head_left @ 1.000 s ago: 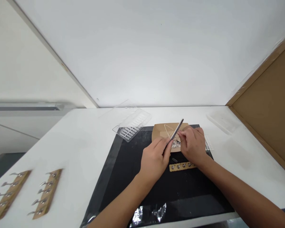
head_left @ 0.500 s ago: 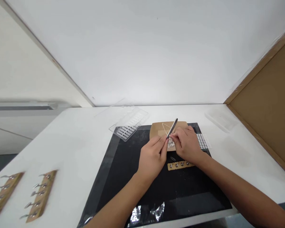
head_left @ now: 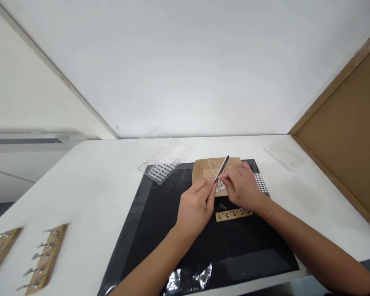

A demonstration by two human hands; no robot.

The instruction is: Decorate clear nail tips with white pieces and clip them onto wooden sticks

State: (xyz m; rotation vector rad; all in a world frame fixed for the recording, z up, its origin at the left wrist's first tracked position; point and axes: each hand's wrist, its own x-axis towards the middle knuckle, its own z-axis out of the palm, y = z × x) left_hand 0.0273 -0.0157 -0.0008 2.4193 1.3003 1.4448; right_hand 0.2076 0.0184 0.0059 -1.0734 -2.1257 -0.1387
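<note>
Between the thumb and fingers of my left hand (head_left: 195,207) is a slim nail file (head_left: 222,168), dark on one face and pale on the other, tilted up to the right. Close against it, my right hand (head_left: 243,187) has its thumb and fingertips pinched together; whatever they hold is too small to make out. Beneath both hands lies a shallow brown paper tray (head_left: 198,167) with white bits and a thin pale strand in it. Just in front of the tray are a small clear piece (head_left: 223,206) and a wooden strip (head_left: 223,218) with several round metal mounts.
A black mat (head_left: 160,218) covers the middle of the white table (head_left: 89,193). Clear plastic cases (head_left: 163,166) of pale nail tips overlap its back left corner. A sheet of white dots (head_left: 262,182) lies right, near a clear lid (head_left: 285,155). Wooden strips with metal stems (head_left: 46,259) stand left.
The view has shifted slightly, so the table items sit a little further left. Both hands keep nearly the same pose, with the nail file still in the left one.
</note>
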